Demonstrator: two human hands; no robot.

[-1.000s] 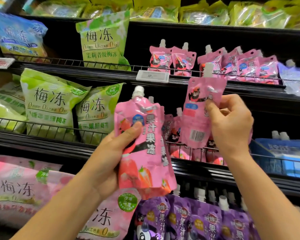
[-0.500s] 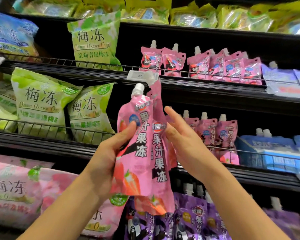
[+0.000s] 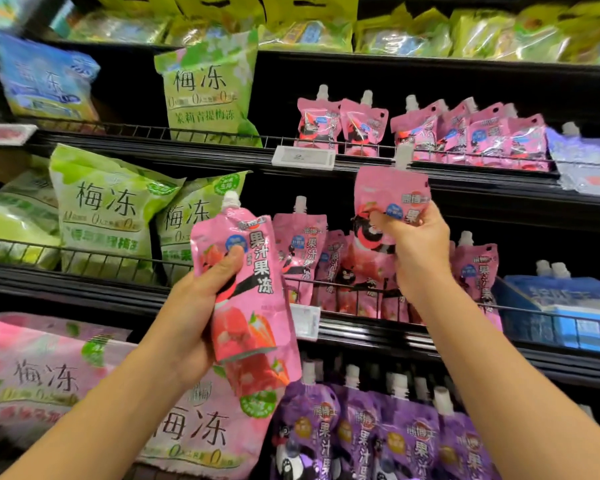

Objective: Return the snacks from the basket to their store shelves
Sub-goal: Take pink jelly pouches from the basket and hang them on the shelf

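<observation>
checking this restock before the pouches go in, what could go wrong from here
1. The right hand pinches its pink pouch near the top only; it may slip.
2. Pushing it into the crowded row of pink pouches could topple those leaning on the wire rail.
3. The left hand holds a stack of pouches; the back one could slide out.

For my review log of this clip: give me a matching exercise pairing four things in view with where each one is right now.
1. pink pouch with large lettering
2. pink pouch with raised spout
3. purple pouches
4. white price tag

A. bottom shelf
B. left hand
C. upper shelf edge
D. right hand

Pairs: 1-B, 2-D, 3-A, 4-C
</observation>
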